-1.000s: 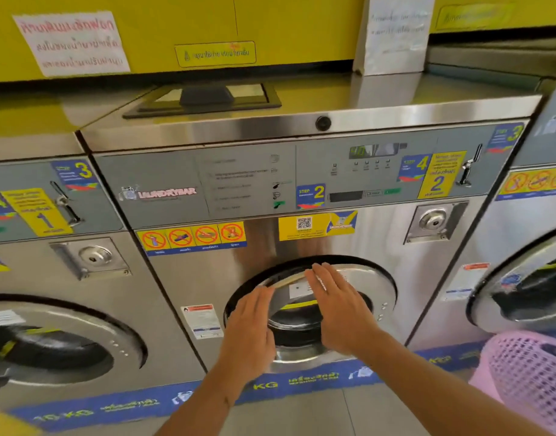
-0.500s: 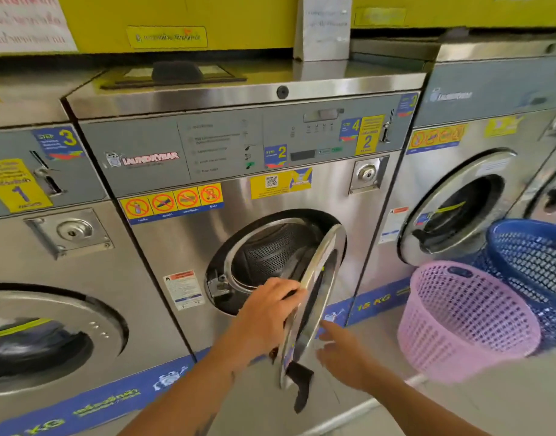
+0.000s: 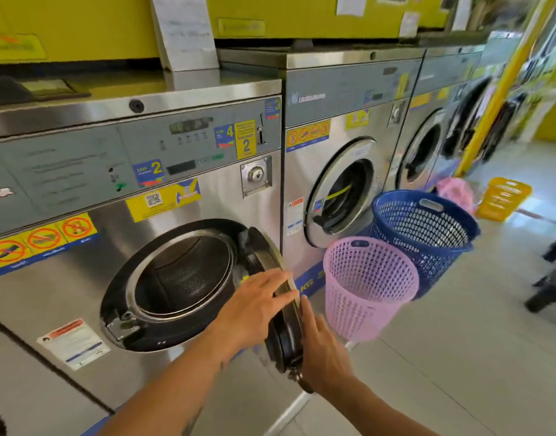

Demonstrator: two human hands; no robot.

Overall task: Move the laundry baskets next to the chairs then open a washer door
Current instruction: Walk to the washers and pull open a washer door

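So, the washer door [image 3: 284, 338] stands swung out on its right-side hinge, edge-on to us, with the drum open. Our left hand [image 3: 254, 306] lies nearly flat over its rim and our right hand [image 3: 322, 350] presses straight fingers on the outer face, neither one really gripping. We'd ease it wider slowly, since the pink basket [image 3: 361, 309] sits just beside the door's path with the blue basket [image 3: 440, 265] right behind it, and the open floor [image 3: 459, 357] is off to the right.

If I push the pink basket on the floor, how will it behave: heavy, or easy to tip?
Probably light: the pink basket is open plastic mesh, and nothing shows inside. Likely easy to tip: its base looks narrower than its rim. On the smooth floor it may slide rather than resist.
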